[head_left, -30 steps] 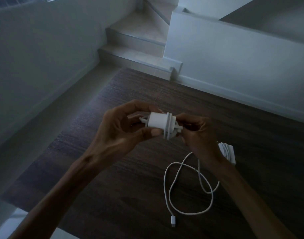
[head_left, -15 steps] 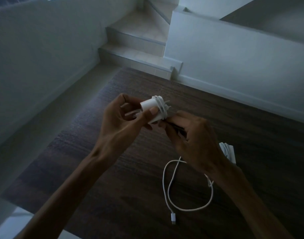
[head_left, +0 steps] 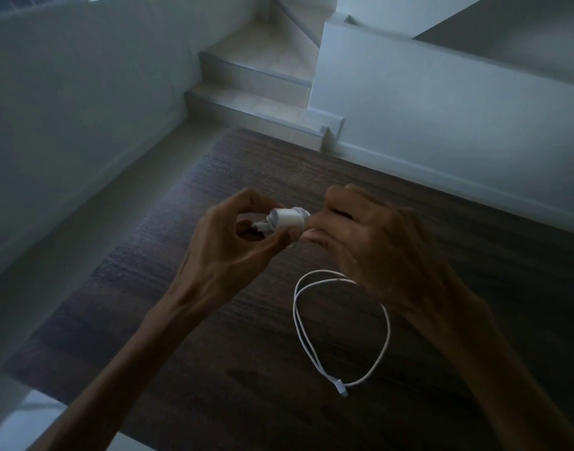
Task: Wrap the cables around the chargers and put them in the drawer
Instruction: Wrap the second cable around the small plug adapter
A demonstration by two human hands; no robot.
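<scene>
Landmark: dark wood-grain surface (head_left: 246, 369); all positions are given against it. Light is dim.

Nearest the viewer, both bare forearms reach in over the near edge of the surface.

The loose part of the white cable (head_left: 388, 333) hangs in one open loop over the near right part of the surface. Its plug end (head_left: 341, 388) sits at the bottom of the loop, nearest the viewer. Whether the plug touches the surface or hangs just above it cannot be told. The top of the loop runs up under the right hand.

The left hand (head_left: 227, 245) is held above the middle of the surface, with thumb and fingers curled in a ring. It pinches the white charger (head_left: 289, 219) by its left end. A few turns of cable are bunched on the charger; the detail is blurred.

The right hand (head_left: 376, 242) is just right of the charger and touches its right end. Its fingers are curled into a fist over the cable where it leaves the charger. The exact pinch point is hidden by the knuckles.

The charger is in the air between the two hands, above the surface and not resting on it.

Beyond the far edge of the surface is a pale floor, then two tiled steps (head_left: 256, 102). A white low wall (head_left: 441, 125) runs along the far right edge.
</scene>
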